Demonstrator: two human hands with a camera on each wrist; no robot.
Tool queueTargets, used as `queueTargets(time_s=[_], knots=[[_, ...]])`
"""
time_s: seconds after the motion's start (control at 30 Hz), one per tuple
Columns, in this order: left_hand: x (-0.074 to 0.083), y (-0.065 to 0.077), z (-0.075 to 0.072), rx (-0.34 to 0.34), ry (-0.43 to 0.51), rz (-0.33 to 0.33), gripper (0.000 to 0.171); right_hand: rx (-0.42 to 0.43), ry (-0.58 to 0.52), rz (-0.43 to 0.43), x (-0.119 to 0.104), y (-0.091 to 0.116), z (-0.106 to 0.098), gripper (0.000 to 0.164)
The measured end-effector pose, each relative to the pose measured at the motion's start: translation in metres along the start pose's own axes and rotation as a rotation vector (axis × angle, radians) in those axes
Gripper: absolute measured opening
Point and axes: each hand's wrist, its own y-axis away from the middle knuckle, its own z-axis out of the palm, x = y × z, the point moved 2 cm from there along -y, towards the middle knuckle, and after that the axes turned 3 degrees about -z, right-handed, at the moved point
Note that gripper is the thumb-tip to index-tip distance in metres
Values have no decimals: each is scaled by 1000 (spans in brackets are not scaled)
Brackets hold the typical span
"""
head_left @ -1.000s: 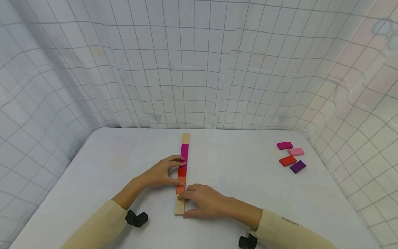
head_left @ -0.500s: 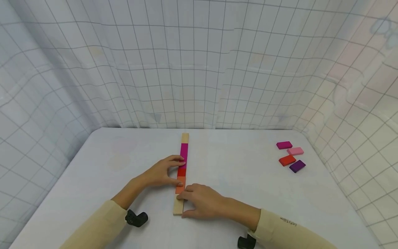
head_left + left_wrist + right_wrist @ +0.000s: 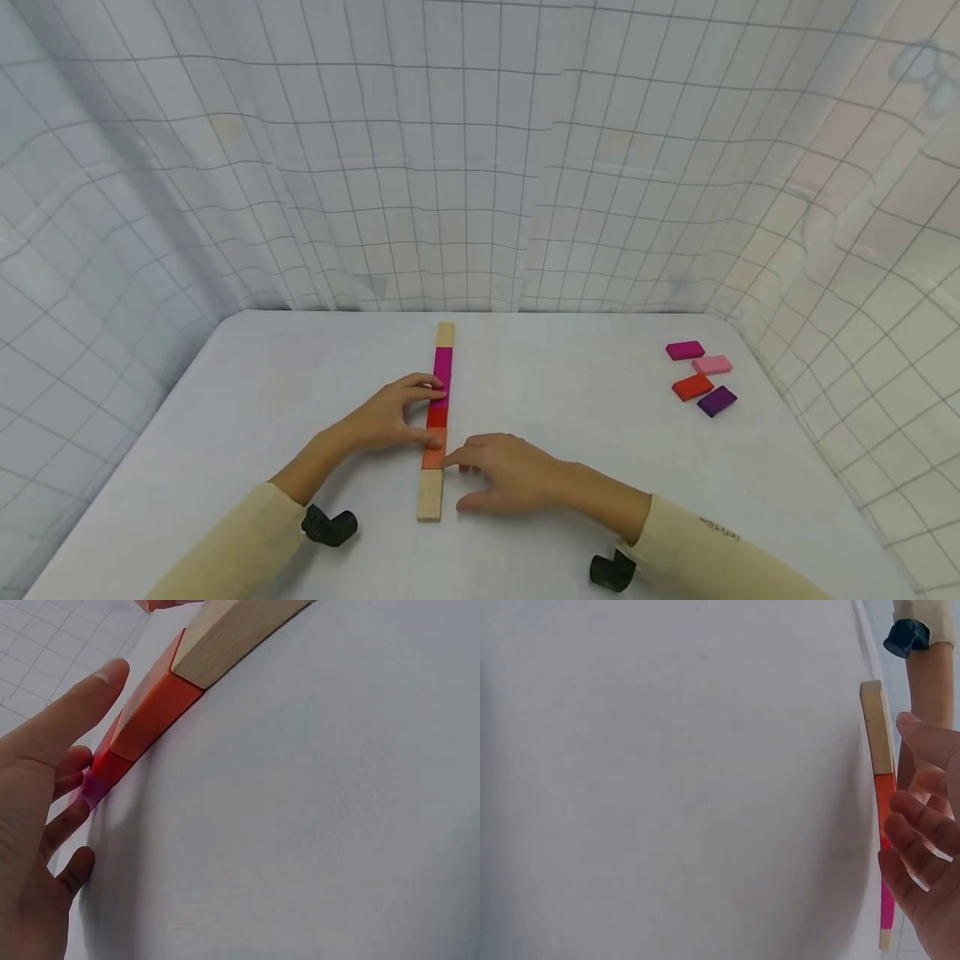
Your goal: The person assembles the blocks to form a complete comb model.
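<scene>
A straight row of blocks runs away from me in the head view. From far to near it shows a plain wooden block point(image 3: 446, 334), a magenta part point(image 3: 443, 365), a red block point(image 3: 437, 418), an orange block point(image 3: 432, 459) and another plain wooden block point(image 3: 430, 497). My left hand point(image 3: 384, 418) reaches over the row from the left. Its fingers lie at the magenta part and its thumb is over the orange block. At the row's right side, my right hand point(image 3: 510, 475) holds nothing, its index fingertip near the orange block's near corner.
Apart on the right of the white table point(image 3: 555, 392) lie a magenta block point(image 3: 685, 350), a pink block point(image 3: 712, 365), a red block point(image 3: 692, 387) and a purple block point(image 3: 717, 401). A grid-patterned curtain point(image 3: 480, 167) surrounds the table's back and sides.
My right hand has come off the near wooden block and shifted slightly right and away from me. The left hand stays where it was, and the row looks unchanged.
</scene>
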Motion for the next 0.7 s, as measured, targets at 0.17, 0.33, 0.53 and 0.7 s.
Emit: queueTargets(time_s=[0.17,0.33,0.53,0.7], knots=[[0,-9,-7,74,27,-45,58,2,-43,32,19,14,-14,47],[-8,-29,-17,202,64,-77,44,58,-81,93,43,33,-35,46],[-21,-53,-23,261,98,-134,43,157,-76,138,71,54,-65,45],[-33,-64,-22,241,92,-216,48,230,-92,193,93,69,-86,47]])
